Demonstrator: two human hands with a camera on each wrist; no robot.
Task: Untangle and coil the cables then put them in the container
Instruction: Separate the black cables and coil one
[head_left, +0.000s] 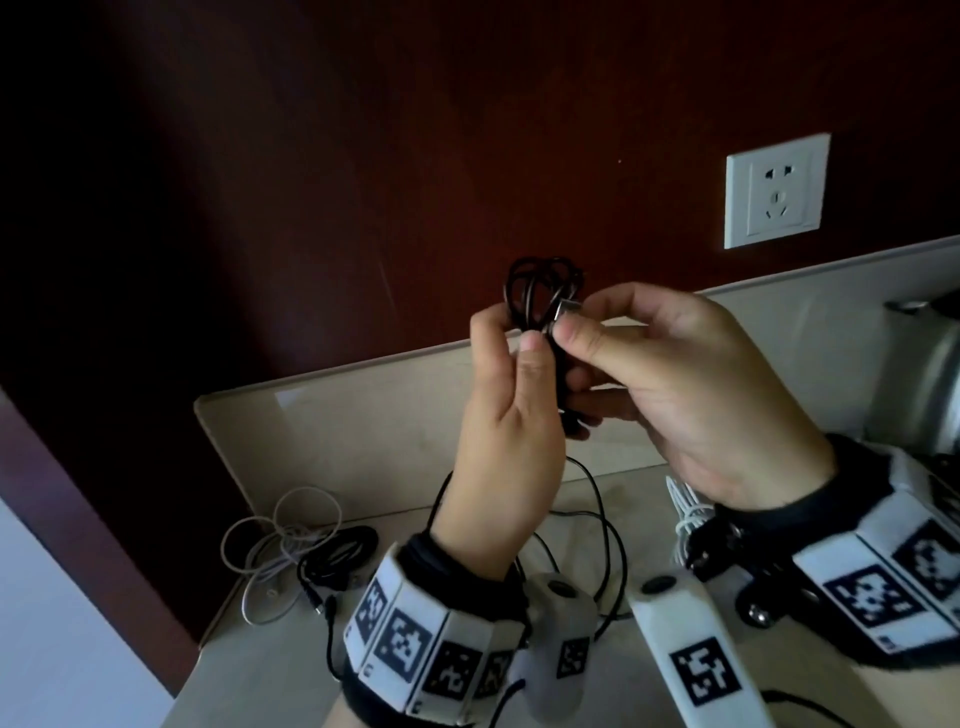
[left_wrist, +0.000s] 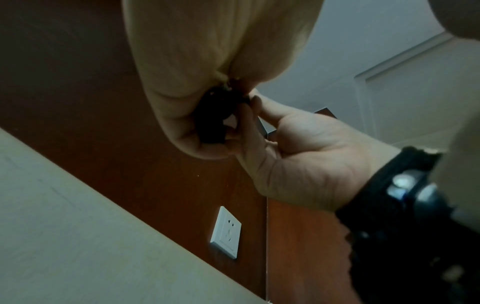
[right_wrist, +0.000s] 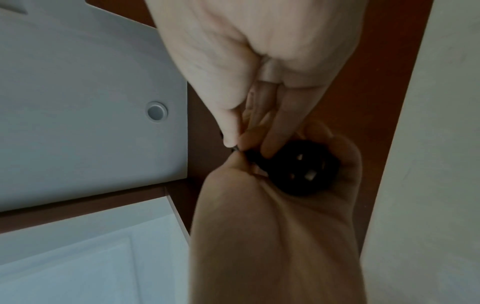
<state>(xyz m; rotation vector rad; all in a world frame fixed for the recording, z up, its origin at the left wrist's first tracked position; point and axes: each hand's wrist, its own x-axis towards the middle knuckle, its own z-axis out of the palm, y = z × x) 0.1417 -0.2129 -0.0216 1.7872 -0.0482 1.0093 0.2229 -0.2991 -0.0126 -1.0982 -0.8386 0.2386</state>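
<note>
- Black cable (head_left: 543, 291) thin, soft, light, springy; loops likely to pop open if let go, so best pinched where strands cross, plug end tucked last
- Metal USB-type plug (head_left: 566, 310) the only stiff part, good handle for threading
- Black cable bunched into small loose coil, held up in air between both hands above the tabletop (head_left: 363, 431); tail hangs down to the surface
- Left hand (head_left: 506, 415) fingers and thumb curled, pinching coil bundle at its waist
- Right hand (head_left: 691, 389) thumb and forefinger clamped on the plug, other fingers curled behind the coil
- Wrist views: only a dark clump between fingertips, detail blurred
- White cable (head_left: 280, 540) in loose tangled loops at left on tabletop, touching a second black cable (head_left: 337, 556) beside it; both still to be coiled by the look of it
- Another white bundle (head_left: 688, 506) partly hidden under right wrist
- Container not clearly identifiable; metallic object (head_left: 924, 374) at right edge, cannot tell what
- Wall socket (head_left: 776, 189) on dark red wall
</note>
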